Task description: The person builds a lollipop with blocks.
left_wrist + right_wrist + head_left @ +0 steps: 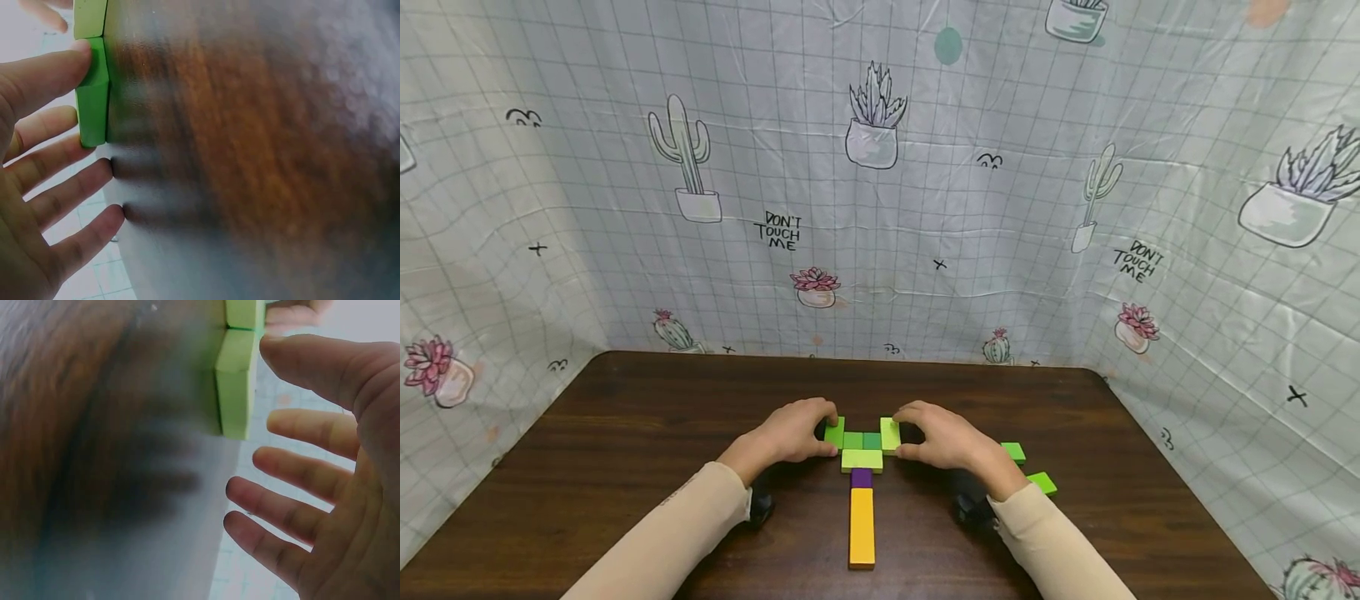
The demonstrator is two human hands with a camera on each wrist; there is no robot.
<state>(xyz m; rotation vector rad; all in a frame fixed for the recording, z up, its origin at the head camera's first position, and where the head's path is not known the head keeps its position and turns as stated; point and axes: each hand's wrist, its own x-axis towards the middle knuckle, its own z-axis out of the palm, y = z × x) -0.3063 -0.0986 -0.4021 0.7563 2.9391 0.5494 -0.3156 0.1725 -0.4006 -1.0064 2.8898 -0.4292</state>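
My left hand (793, 431) pinches a green block (833, 432) at the left end of a flat block layout, thumb at its near side and fingertips toward its far end. Opposite it, a light green block (890, 433) stands at the right end. Beside that block is my right hand (936, 437); in the right wrist view its thumb (294, 359) is right at the block's edge and the other fingers are spread apart from it. Between the two end blocks lie a small green block (853, 441) and a darker green one (872, 442), with a wide yellow-green block (862, 460) in front.
A small purple block (861, 478) and a long orange block (862, 529) run in line toward me. Two loose green blocks (1013, 452) lie on the dark wooden table (662, 408) right of my right wrist. A patterned curtain (880, 208) hangs behind the table and at its sides.
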